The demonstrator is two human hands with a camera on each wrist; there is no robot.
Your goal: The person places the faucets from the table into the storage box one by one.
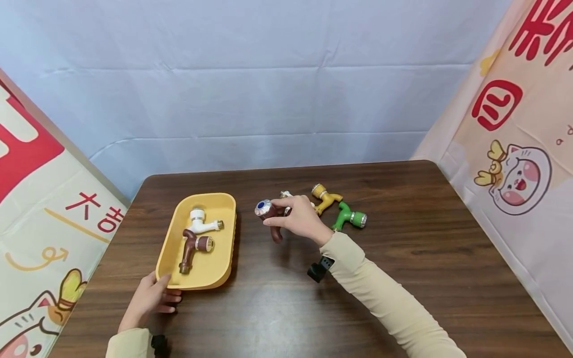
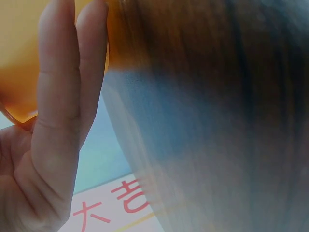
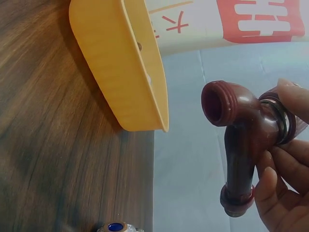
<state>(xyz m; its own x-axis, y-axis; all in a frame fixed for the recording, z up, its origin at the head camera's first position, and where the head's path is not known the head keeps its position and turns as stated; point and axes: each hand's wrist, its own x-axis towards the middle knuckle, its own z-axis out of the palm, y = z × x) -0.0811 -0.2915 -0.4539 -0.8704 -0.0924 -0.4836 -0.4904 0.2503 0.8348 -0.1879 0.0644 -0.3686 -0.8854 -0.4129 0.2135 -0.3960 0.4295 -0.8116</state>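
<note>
Left hand (image 1: 149, 297) grasping the tray (image 1: 216, 266) at its near corner; right hand (image 1: 302, 219) gripping the held tap (image 1: 276, 232) by its knob.
Nearest, the left thumb laps over the rim, fingers along the outside; too much thumb pressure there could tilt the tray. Ahead of that hand, inside, the brown tap (image 1: 190, 248) lies near the white tap (image 1: 197, 222); both would slide if it tipped. Right of the tray, the held tap appears off the table (image 1: 268, 303), its body projecting from the knob; a loose pinch could let it twist or drop. Just beyond the right hand: green tap (image 1: 344, 215), yellow tap (image 1: 328, 200) and a partly hidden tap (image 1: 285, 194), liable to be knocked by a stray wrist.
</note>
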